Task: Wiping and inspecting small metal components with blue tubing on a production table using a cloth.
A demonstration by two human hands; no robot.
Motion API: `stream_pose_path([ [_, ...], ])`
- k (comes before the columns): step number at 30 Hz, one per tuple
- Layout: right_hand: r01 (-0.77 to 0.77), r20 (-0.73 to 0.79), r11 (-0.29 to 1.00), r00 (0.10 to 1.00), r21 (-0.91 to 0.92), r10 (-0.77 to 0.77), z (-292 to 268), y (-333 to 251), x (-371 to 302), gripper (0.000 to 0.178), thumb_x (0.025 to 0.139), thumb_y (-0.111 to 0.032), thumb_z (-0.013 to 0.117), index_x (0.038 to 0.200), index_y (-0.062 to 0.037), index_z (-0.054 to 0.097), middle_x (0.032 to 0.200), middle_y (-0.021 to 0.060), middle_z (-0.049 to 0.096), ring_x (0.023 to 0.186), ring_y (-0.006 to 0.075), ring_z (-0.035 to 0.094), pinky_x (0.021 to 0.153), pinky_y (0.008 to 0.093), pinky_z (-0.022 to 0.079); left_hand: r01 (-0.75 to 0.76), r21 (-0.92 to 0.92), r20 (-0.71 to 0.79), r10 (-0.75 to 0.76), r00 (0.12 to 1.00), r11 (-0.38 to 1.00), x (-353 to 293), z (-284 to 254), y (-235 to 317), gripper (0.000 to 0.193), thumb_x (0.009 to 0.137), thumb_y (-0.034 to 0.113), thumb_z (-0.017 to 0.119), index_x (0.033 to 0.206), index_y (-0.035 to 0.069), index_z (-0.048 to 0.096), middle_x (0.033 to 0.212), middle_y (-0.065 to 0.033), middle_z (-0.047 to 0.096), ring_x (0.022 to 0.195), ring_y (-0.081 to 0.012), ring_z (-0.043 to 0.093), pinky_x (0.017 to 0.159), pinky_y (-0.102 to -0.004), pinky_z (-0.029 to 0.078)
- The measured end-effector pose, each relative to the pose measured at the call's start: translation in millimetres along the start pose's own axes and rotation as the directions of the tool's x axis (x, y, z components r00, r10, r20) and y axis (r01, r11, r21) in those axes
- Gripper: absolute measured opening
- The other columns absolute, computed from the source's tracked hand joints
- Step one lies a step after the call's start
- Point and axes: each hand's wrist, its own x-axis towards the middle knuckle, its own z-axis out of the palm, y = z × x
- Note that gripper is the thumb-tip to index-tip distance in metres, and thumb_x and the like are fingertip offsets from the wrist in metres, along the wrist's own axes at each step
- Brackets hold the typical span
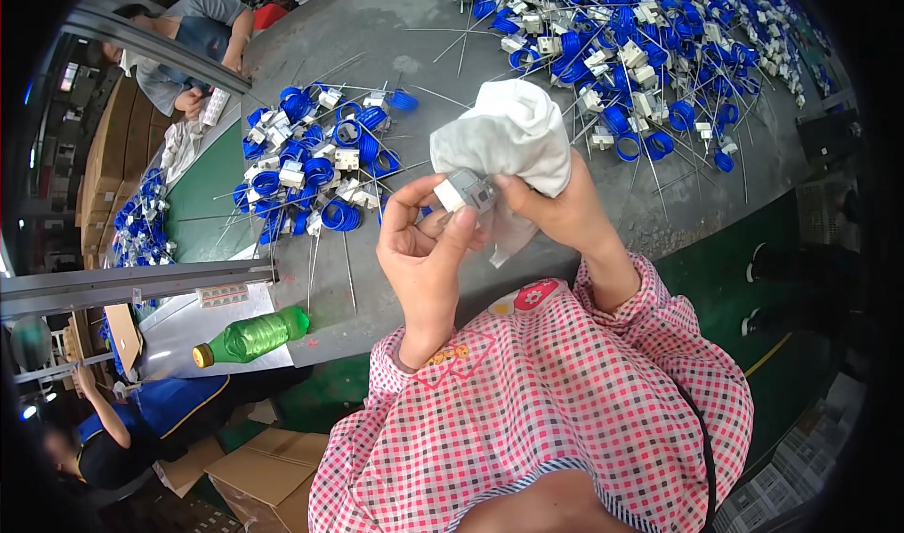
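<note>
Between the thumb and fingers of my left hand [424, 262] is a small white-and-grey box-shaped part [463, 192], held up above the table. My right hand [567, 211] grips a bunched white cloth [504, 130], its thumb close against the part's right side. One end of the cloth hangs below the part. Just left of my hands lies a pile of similar white parts with blue coils [318, 161] and thin metal rods. Whether a coil is joined to the held part cannot be made out.
A much larger heap of blue-coiled parts [621, 53] covers the far right of the grey table [405, 62]. A green bottle [254, 335] lies on its side near the left edge, beside a metal rail [141, 283]. Co-workers are at far left and lower left, near cardboard boxes [268, 467].
</note>
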Motion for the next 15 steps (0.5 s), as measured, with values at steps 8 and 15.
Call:
stream_pose_path([
  [8, -0.014, 0.028, 0.997, 0.999, -0.071, 0.016, -2.7, 12.7, -2.3, 0.030, 0.075, -0.005, 0.055, 0.104, 0.0018, 0.048, 0.091, 0.0035, 0.056, 0.080, 0.0076, 0.050, 0.068, 0.0217, 0.041, -0.009, 0.066, -0.063, 0.013, 0.998, 0.998, 1.3, 4.8, -0.1, 0.032, 0.075, 0.007, 0.057, 0.103, -0.005, 0.046, 0.084, -0.0089, 0.054, 0.060, -0.0105, 0.052, 0.053, -0.0198, 0.042],
  [15, 0.040, -0.017, 0.999, 0.999, -0.004, -0.040, 6.7, 5.4, 0.7, 0.017, 0.074, -0.013, 0.056, 0.085, 0.0002, 0.057, 0.064, 0.0038, 0.059, 0.059, 0.0081, 0.054, 0.052, 0.0242, 0.042, -0.008, 0.071, -0.059, 0.012, 0.998, 0.997, 0.4, 2.2, 0.0, 0.032, 0.076, 0.007, 0.057, 0.103, -0.005, 0.046, 0.081, -0.0083, 0.055, 0.058, -0.0101, 0.052, 0.053, -0.0194, 0.042],
])
